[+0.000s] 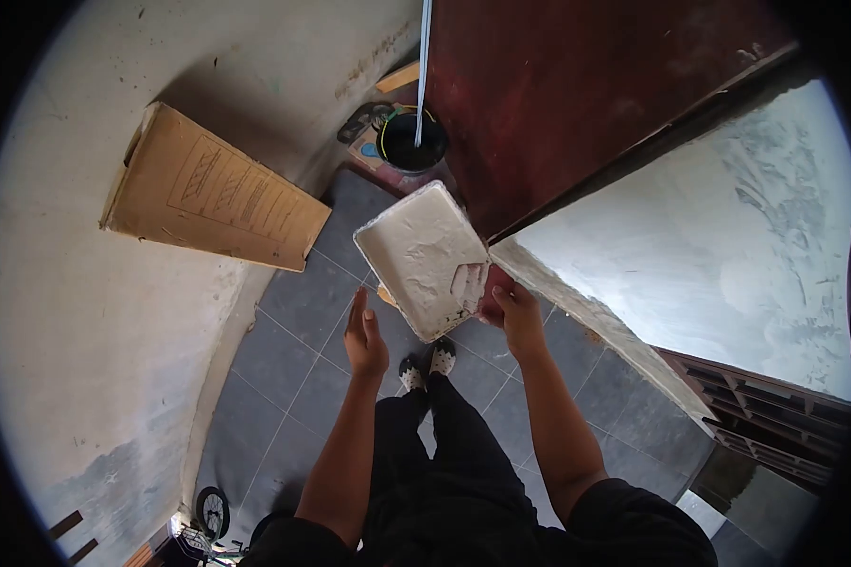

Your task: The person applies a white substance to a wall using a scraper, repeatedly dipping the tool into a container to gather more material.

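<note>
No text, brand, number or sign can be read. The cardboard box (pixel 288 231) beside the pale wall (pixel 76 312) bears a printed panel (pixel 234 192) on its broad side: a thin, dark outline framing hatched figures and rows of small marks. These are too small and faint to make out as words or digits.

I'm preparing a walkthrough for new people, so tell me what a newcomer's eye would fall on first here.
Most likely the shallow tray in the centre, coated with an off-white, pasty-looking material, with the person's right grip at its right edge. Next would come the big brown cardboard box against the pale wall at upper left, then the dark red panel filling the upper right.
</note>
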Available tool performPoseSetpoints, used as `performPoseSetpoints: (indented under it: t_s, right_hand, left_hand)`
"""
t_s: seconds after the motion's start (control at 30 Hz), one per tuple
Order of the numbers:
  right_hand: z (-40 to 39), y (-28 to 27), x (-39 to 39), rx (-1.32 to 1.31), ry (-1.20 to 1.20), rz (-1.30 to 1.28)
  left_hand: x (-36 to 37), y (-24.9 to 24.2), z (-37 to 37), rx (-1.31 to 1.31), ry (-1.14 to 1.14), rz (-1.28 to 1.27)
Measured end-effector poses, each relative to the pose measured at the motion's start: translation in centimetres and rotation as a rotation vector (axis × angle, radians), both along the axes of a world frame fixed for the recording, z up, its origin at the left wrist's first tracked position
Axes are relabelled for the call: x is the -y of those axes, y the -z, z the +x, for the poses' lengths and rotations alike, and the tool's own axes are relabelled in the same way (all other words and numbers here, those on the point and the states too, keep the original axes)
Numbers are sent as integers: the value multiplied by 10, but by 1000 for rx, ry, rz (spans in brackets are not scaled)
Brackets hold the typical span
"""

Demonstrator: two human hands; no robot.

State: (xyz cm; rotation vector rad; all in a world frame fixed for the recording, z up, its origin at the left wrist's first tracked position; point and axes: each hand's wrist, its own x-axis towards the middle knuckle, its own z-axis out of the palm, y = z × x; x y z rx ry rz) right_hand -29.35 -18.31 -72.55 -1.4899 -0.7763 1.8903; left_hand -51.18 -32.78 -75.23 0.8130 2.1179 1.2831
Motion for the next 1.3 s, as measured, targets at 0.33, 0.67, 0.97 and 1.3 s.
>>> performPoseSetpoints:
  t_s: [0.33, 0.67, 0.97, 1.3]
  right_hand:
    - [-72, 143, 19, 673, -417, 347]
    - [-101, 173, 33, 756, -390, 383]
    - [-109, 184, 33, 671, -413, 334]
    - [-101, 191, 6, 625, -621, 342]
  left_hand:
    - [24, 137, -8, 306, 26, -356]
    - [13, 192, -16, 668, 18, -138]
    - [8, 194, -15, 730, 36, -146]
    - [6, 197, -15, 732, 61, -149]
